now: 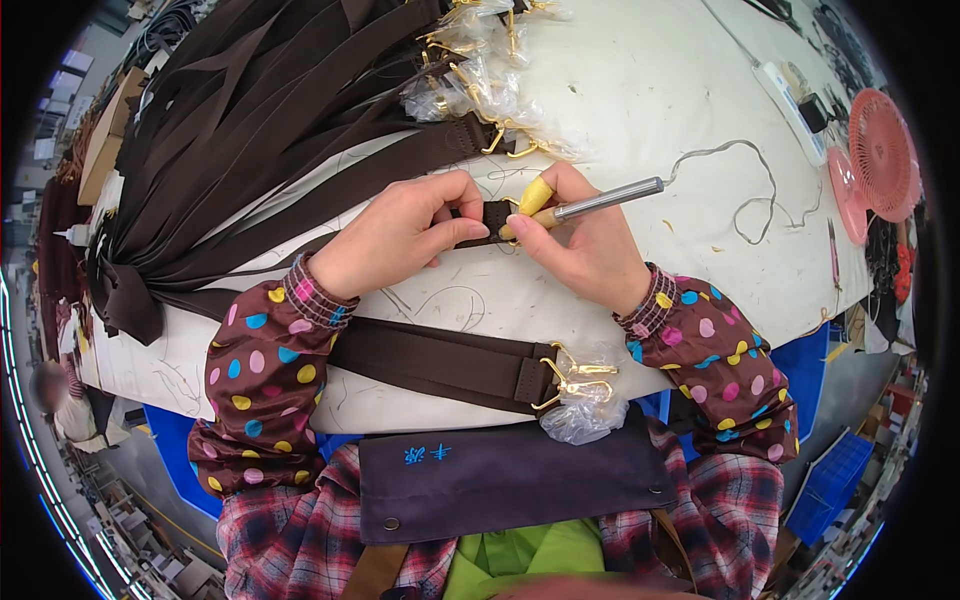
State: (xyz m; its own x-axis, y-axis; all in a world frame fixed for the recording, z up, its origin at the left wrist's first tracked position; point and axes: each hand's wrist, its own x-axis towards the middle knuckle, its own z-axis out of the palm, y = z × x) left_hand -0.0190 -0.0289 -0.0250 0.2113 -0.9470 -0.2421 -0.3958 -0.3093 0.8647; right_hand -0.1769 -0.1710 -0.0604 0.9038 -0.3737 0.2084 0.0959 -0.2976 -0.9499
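My left hand (410, 228) pinches the stitched end of a dark brown webbing strap (495, 218) between thumb and fingers. A gold metal fitting at that strap end is partly hidden by my fingers. From the right, my right hand (580, 240) closes around a corded, pen-shaped tool with a silver barrel (615, 198), much like a soldering iron. Its front end is beside the strap end, and the very tip is hidden. A yellow cover (536, 194) wraps a finger of the right hand. Nearer me lies a finished-looking strap (440, 362) with gold hooks (578, 384) in clear plastic.
Many brown straps (270, 110) fan across the left of the white table (640, 110), with plastic-wrapped gold hooks (490, 90) at their ends. The tool's grey cable (745, 145) loops rightward. A pink fan (880, 160) and white power strip (790, 110) stand at right.
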